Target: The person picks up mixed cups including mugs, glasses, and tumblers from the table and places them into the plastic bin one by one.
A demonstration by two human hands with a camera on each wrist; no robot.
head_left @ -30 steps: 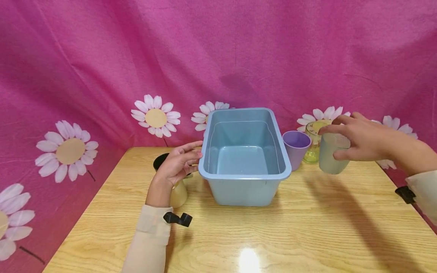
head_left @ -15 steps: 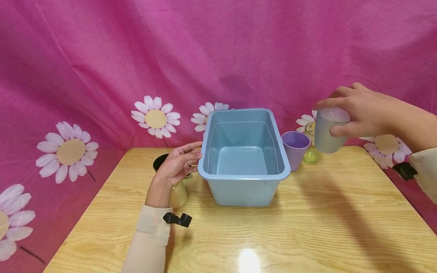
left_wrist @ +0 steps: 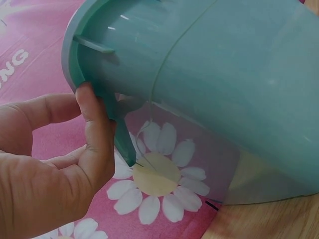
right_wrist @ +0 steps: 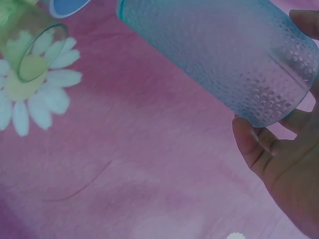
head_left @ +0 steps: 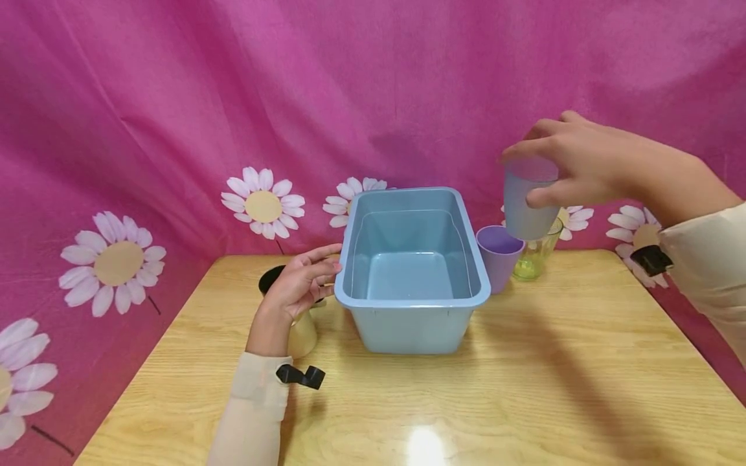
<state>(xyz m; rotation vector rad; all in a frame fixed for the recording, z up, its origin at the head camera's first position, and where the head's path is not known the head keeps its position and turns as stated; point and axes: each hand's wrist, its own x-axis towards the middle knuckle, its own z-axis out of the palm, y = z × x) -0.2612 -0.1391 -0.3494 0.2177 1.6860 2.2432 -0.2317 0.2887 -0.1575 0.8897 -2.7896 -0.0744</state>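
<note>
My right hand (head_left: 588, 162) holds a frosted, pale blue tumbler (head_left: 530, 207) up by its rim, thumb on the near side and fingers on the far side. In the right wrist view the tumbler (right_wrist: 214, 55) shows a dimpled surface. It hangs above and behind a purple cup (head_left: 500, 259) and overlaps a yellow-green clear glass (head_left: 533, 259). My left hand (head_left: 303, 281) touches the left rim of a blue-grey plastic basin (head_left: 416, 327), fingers extended. The left wrist view shows a fingertip right at the rim (left_wrist: 70, 55). Nothing lies inside the basin.
A cream mug (head_left: 303, 336) with a black inside stands left of the basin, partly hidden by my left wrist. Everything stands on a light wooden table (head_left: 513, 401). A pink cloth (head_left: 408, 84) with white daisies hangs close behind and at the sides.
My right hand has lifted the tumbler higher and moved it left, from right of the glass to above the purple cup and glass. The left hand stays at the basin's rim.
</note>
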